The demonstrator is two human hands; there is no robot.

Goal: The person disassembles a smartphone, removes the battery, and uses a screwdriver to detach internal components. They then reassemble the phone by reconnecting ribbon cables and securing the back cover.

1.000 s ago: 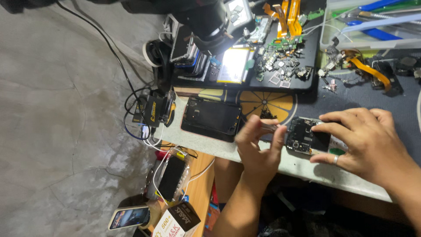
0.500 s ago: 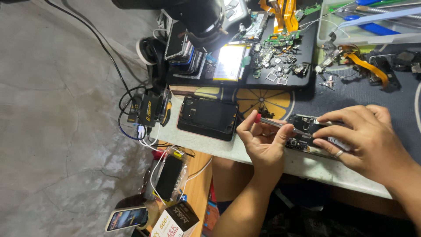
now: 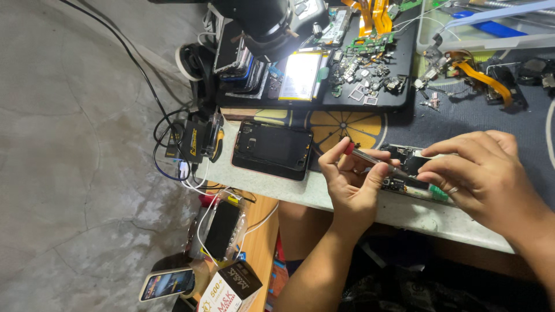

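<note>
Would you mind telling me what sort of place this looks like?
Most likely a phone repair bench: an opened phone lies under both hands, a black tray holds loose circuit parts and flex cables, and several phones stand stacked by a microscope.

- Grey concrete floor (image 3: 75, 173), cracked and stained, to my left.
- Pale counter (image 3: 404, 214) edge before me.
- Wooden shelf (image 3: 263, 242) below it.

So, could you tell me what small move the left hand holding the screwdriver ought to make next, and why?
Probably settle the tip straight down into a screw before turning. The left hand holds the red-capped screwdriver at a slant, its tip over the opened phone, while the right hand pins that phone at the table edge. The tip itself is hidden by fingers.
</note>
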